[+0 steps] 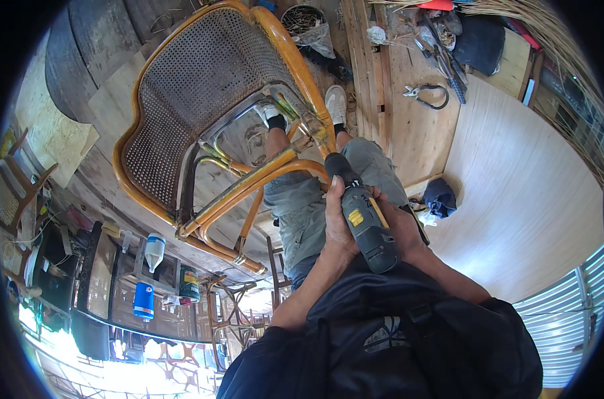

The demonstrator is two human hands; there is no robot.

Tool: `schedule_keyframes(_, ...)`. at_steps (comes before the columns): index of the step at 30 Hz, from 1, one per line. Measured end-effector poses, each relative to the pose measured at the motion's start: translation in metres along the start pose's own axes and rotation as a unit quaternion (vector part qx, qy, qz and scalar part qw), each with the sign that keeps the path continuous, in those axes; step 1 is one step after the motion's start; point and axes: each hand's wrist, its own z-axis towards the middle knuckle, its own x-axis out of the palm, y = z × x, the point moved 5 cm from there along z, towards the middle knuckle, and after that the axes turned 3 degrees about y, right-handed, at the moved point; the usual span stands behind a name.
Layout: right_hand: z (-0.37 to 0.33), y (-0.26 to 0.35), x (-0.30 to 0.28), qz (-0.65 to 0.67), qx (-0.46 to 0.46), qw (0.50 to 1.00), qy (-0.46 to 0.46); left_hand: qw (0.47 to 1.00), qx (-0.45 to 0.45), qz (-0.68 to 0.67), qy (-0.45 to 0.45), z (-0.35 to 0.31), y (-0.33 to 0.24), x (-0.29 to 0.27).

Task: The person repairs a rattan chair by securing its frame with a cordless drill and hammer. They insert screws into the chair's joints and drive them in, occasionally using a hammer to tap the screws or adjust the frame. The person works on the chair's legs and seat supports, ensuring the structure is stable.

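Note:
A dark grey cordless drill [368,233] with yellow patches points away from my body. My left hand [337,223] wraps its left side, thumb up near the chuck. My right hand [404,229] grips it from the right, with most of its fingers hidden. The chuck end meets the orange-brown frame of a rattan chair [322,136] in this view; whether a bit enters the frame is hidden. The chair lies tipped across my legs, its woven cane panel [202,73] to the far left and its bare frame rails [248,179] nearest me.
On the wooden floor to the far right lie pliers [427,93] and more hand tools [441,53]. A large pale board [521,179] leans at my right. Bottles [143,300] and a can [189,282] stand at the left. A bucket of scraps [303,20] is beyond my feet.

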Motion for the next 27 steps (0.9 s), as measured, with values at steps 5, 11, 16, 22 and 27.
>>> schedule_keyframes(5,-0.001,-0.001,0.0,-0.005,-0.009,1.0,-0.003,1.0,0.0,0.0,0.0,0.001,0.0,-0.001)
schedule_keyframes(11,-0.001,0.0,-0.001,-0.005,0.0,1.0,0.006,1.0,-0.002,0.001,-0.007,-0.001,-0.002,0.002)
schedule_keyframes(16,0.002,-0.001,-0.001,0.008,0.012,1.0,0.012,1.0,-0.003,-0.012,-0.013,0.001,0.002,-0.002)
schedule_keyframes(22,-0.005,0.004,-0.016,0.04,-0.106,0.991,-0.067,1.0,0.023,0.02,-0.008,0.009,0.015,-0.008)
schedule_keyframes(27,-0.034,-0.033,-0.024,0.186,0.0,0.981,0.044,0.995,0.033,0.078,0.046,-0.006,0.044,0.018)
